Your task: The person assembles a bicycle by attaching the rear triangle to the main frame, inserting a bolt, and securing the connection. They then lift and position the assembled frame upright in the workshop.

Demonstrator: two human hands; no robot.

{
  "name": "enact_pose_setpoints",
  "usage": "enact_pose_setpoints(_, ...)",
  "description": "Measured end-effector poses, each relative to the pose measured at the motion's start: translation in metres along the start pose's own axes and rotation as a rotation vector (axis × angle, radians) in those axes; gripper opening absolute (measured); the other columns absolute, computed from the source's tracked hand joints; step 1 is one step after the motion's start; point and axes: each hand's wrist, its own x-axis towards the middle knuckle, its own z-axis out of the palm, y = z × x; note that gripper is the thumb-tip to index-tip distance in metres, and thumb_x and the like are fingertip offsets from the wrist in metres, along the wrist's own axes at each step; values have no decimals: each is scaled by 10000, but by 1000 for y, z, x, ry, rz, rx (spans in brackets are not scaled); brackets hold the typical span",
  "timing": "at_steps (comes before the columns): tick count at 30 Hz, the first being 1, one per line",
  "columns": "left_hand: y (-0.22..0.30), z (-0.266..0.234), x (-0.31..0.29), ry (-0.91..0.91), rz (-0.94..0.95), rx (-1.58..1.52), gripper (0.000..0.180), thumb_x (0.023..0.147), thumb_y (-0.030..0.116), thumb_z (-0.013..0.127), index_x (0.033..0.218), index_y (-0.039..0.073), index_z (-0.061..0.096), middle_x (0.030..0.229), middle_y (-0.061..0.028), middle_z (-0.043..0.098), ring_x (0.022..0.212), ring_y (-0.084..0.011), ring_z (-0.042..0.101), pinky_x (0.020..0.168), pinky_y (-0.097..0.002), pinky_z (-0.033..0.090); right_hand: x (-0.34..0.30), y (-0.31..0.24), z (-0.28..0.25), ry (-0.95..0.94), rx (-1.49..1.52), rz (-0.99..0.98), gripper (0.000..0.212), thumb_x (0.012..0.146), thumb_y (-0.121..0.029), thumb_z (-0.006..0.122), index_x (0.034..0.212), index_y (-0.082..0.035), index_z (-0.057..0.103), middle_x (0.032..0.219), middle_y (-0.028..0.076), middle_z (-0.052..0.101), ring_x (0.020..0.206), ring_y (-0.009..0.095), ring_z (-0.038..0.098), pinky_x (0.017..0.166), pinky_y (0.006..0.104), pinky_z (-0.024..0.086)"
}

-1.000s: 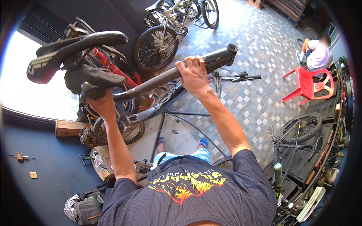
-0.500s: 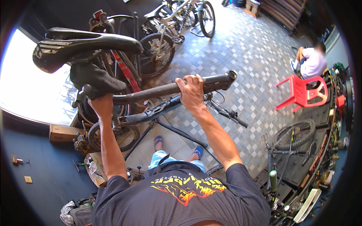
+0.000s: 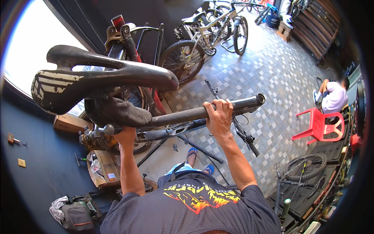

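A dark bicycle frame [image 3: 179,117] lies nearly level in front of me, its open head tube [image 3: 260,100] at the right end. My right hand [image 3: 220,117] is closed over the tube near that end, knuckles up. My left hand [image 3: 125,136] reaches up under a dark cloth [image 3: 117,112] wrapped around the frame's other end; its fingers are hidden. Beside that wrist is a round grey knob [image 3: 109,129]. Above the cloth sits a worn black saddle [image 3: 105,80] with pale stripes. A second, bluish-black tube [image 3: 171,132] runs below the held one.
Dark stand legs [image 3: 200,149] spread near my feet. Handlebars [image 3: 246,142] hang to the right. Parked bicycles [image 3: 202,43] stand beyond. At right are a red plastic chair [image 3: 320,125], a seated person [image 3: 334,96] and a bicycle wheel [image 3: 306,167]. A cardboard box [image 3: 102,168] stands left.
The saddle and frame appear larger, and the frame lies farther right and lower in view. The whole surroundings have shifted too. My right hand keeps its hold on the tube.
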Motion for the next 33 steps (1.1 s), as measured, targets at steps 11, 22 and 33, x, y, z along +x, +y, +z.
enact_pose_setpoints(11, -33, -56, -25, -165, 417, 1227, 330, 911, 223, 728, 1184, 39, 723, 1196, -150, 741, 1143, -373, 680, 1068, -516, 447, 20, -22, 16, 28, -6, -132, 563, 680, -54, 827, 1196, -203, 657, 1134, 60, 582, 1200, 289, 555, 1163, 549, 330)
enact_pose_setpoints(22, -24, -108, -48, 11, 130, 914, 418, 898, 235, 759, 1262, 38, 703, 1280, -161, 727, 1176, -405, 681, 1046, -503, 504, 53, -42, 43, 7, 69, -378, 408, 836, -86, 713, 1223, -210, 681, 1140, 76, 565, 1239, 286, 531, 1189, 526, 301)
enact_pose_setpoints(33, -11, -88, -60, 292, -152, 651, 435, 829, 254, 830, 1160, -2, 712, 1163, -203, 744, 1103, -433, 690, 988, -526, 499, 104, -29, 65, -33, 198, -517, 292, 884, -127, 655, 1167, -202, 657, 1101, 89, 563, 1247, 291, 519, 1213, 507, 289)
